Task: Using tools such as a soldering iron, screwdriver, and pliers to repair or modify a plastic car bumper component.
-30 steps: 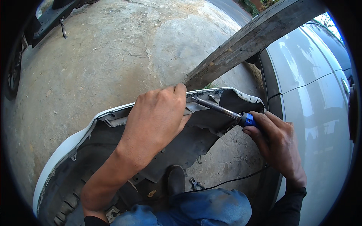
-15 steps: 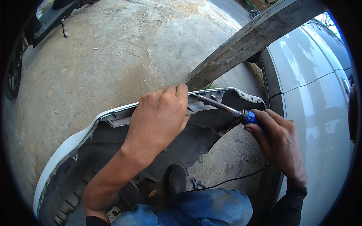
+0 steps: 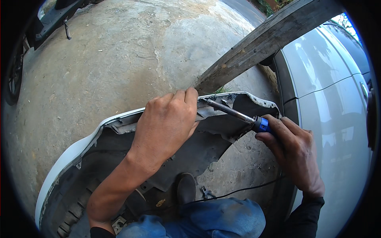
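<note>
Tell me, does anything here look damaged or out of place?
Yes. The white-edged panel looks damaged: near the tip of the blue-handled tool, dark, rough patches spoil its otherwise smooth rim. What looks like pliers also lies loose by the shoe.

Bright daylight on concrete floor (image 3: 119,59), w/ pale glare on white car (image 3: 333,107) & sky patch (image 3: 343,20) blown out, upper R. Inside of curved panel (image 3: 190,154) dim. Fisheye bends edges, rim blk; ctr fairly sharp.

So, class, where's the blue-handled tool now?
Right of centre in the head view, the blue-handled tool is in the right hand, tip near the white rim.
</note>
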Available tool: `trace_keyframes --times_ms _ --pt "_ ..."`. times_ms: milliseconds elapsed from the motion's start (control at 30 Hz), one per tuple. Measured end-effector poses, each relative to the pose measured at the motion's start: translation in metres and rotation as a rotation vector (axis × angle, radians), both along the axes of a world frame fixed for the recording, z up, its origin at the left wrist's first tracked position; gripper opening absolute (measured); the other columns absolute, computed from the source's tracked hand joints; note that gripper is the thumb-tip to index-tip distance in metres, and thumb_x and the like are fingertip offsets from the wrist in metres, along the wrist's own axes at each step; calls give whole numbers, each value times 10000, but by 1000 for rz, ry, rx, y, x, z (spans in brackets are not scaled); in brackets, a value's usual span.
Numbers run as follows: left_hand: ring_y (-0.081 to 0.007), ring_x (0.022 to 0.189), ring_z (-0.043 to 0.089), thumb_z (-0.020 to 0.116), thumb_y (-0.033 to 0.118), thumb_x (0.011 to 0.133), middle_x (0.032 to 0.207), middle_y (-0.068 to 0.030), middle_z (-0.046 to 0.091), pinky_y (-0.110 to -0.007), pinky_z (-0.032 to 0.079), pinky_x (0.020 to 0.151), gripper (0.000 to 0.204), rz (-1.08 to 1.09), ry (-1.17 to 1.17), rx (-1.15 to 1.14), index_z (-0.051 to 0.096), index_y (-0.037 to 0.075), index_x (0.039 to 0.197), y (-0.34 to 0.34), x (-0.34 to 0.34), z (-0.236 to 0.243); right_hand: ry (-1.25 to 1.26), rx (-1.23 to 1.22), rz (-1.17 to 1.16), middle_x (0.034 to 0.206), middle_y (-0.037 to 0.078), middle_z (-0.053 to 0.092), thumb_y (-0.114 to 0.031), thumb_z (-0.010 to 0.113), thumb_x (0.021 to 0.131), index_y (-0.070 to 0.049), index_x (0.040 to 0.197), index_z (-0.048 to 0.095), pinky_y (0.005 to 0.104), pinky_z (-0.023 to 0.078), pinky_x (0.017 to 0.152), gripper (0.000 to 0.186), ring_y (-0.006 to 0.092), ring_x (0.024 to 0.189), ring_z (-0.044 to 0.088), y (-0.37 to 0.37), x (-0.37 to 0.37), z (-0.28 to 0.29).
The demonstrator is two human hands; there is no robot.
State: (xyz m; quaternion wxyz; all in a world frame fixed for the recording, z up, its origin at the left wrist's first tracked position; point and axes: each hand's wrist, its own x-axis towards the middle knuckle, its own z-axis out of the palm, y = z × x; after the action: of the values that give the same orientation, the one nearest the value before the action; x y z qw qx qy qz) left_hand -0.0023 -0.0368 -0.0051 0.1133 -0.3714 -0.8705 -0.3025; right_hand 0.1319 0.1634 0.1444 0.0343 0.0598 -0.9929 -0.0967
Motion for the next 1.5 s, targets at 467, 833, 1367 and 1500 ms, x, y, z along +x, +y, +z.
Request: trace_keyframes --times_ms 467,833,1367,1500 --pt "-350 909 760 940 180 755 932 -159 738 -434 610 799 453 -5 15 26 625 34 1045 0 0 -5 -24 96 -41 863 104 672 -323 793 969 -15 1246 707 385 566 519 423 255 652 728 -18 3 7" --pt "-355 908 758 940 201 760 923 -154 734 -440 607 790 454 -5 15 28 624 36 1043 0 -1 -6 -36 149 -49 866 97 660 -314 779 979 -20 1237 693 386 573 529 400 252 677 737 -26 4 10" --pt "-357 933 755 949 150 729 952 -164 737 -435 605 806 492 -9 2 15 630 24 1082 0 -2 -6 -21 203 -61 852 105 651 -297 799 957 -8 1222 697 385 582 538 406 258 700 743 -34 4 12" --pt "-359 932 754 949 149 728 956 -165 737 -439 604 808 496 -11 -2 17 630 21 1086 -1 -2 -8 -22 203 -55 850 106 651 -299 801 955 -5 1224 700 384 582 537 411 257 700 744 -34 3 11"
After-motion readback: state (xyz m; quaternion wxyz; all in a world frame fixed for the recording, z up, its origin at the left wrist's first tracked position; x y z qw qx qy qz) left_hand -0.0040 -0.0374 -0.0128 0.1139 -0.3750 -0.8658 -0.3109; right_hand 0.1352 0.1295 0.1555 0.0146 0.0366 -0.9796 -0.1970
